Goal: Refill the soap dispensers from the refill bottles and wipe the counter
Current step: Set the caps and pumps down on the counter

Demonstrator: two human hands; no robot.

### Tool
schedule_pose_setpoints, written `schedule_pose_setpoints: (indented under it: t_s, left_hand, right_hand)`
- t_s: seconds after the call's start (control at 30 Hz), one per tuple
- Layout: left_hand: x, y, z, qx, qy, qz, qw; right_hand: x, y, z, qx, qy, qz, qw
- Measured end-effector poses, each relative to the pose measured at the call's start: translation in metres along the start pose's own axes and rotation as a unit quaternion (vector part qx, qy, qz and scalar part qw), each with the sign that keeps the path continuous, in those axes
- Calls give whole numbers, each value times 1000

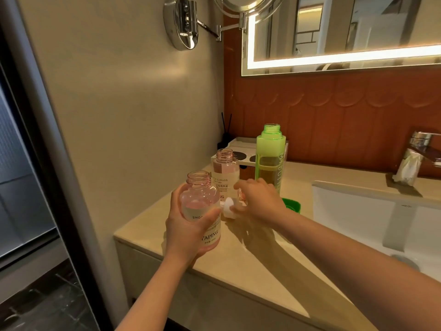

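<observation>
My left hand (188, 231) grips a clear pink bottle (199, 204) with an open neck, upright above the counter's left front corner. A second pink bottle (225, 174), also uncapped, stands behind it on the beige counter (250, 261). To its right stands a tall green bottle (270, 156) with its neck open. My right hand (261, 199) reaches over a white pump top (230, 207) lying on the counter; its fingers curl down around it. A green cap (292, 205) lies by my right wrist.
A white basin (358, 211) fills the right side, with a chrome tap (421, 145) and a crumpled white cloth (408, 169) behind it. A tray box (243, 151) and a reed diffuser (225, 132) stand at the back wall. A lit mirror hangs above.
</observation>
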State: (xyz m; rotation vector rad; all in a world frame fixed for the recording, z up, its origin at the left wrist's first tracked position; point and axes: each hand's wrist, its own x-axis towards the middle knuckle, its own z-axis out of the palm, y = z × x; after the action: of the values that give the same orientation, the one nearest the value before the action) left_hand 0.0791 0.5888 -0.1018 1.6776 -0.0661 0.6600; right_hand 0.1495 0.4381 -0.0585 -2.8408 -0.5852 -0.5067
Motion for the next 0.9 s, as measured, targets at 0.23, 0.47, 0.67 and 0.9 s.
schedule_pose_setpoints:
  t_s: [0.23, 0.47, 0.67, 0.9]
  left_hand:
    - [2, 0, 2, -16, -16, -10, 1000]
    - [2, 0, 2, -18, -22, -17, 999]
    - [3, -3, 1, -14, -25, -14, 999]
    - [1, -3, 0, -23, -23, 1, 999]
  right_hand:
    - [15, 41, -33, 185, 260, 128, 939]
    - [56, 65, -26, 332, 227, 215, 890]
    - [69, 65, -7, 426, 223, 185, 857]
    - [69, 66, -7, 397, 238, 195, 865]
